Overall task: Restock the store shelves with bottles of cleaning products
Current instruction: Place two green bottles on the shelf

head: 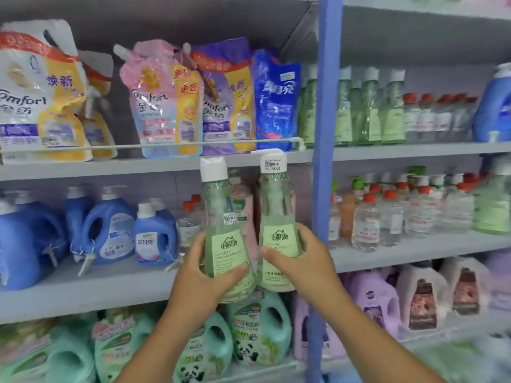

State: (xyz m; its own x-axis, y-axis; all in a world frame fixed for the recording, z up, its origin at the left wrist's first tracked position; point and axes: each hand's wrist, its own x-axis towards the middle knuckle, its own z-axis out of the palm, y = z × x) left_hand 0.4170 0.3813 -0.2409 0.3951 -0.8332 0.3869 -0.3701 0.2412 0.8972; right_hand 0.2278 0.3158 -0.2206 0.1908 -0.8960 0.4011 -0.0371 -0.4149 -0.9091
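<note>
Gripping green bottles — left bottle [225,244], right bottle [276,233].

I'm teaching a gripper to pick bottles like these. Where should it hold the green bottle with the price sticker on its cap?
Probably the wide lower body of the right green bottle, from the side, as the right hand does. It stands upright and flares downward; the narrow neck looks like a less steady hold.

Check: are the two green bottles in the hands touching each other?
Apart. The head view shows a strip of shelf background between the left bottle in the left hand and the right bottle in the right hand, narrowest near the bases.
</note>
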